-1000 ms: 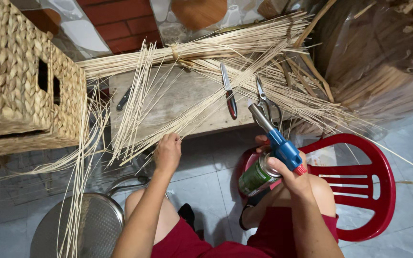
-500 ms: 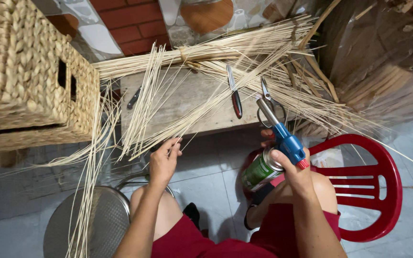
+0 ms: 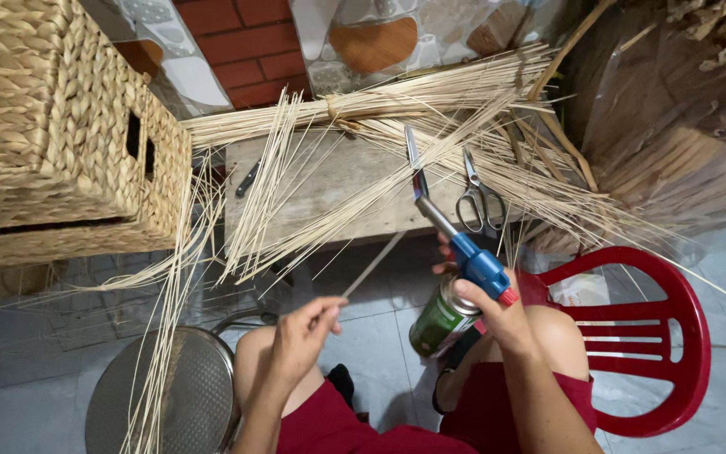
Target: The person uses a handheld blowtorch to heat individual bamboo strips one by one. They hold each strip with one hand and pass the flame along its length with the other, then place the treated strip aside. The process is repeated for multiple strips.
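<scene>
The left hand pinches one thin reed strip while the right hand grips a blue-headed gas torch (green canister partly hidden), below the reed-strewn counter.

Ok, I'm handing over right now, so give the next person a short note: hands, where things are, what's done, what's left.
Left hand: fingers pinch one thin reed strip, lifted off the bench.
Right hand: grips the blue-headed gas torch on its green canister; no flame visible.
Loose reed strips fan across the wooden bench; a tied bundle lies behind; scissors sit on the bench.
Done: one strip picked out.
Left: the strip is not yet at the nozzle; the rest of the strips lie untouched.
</scene>
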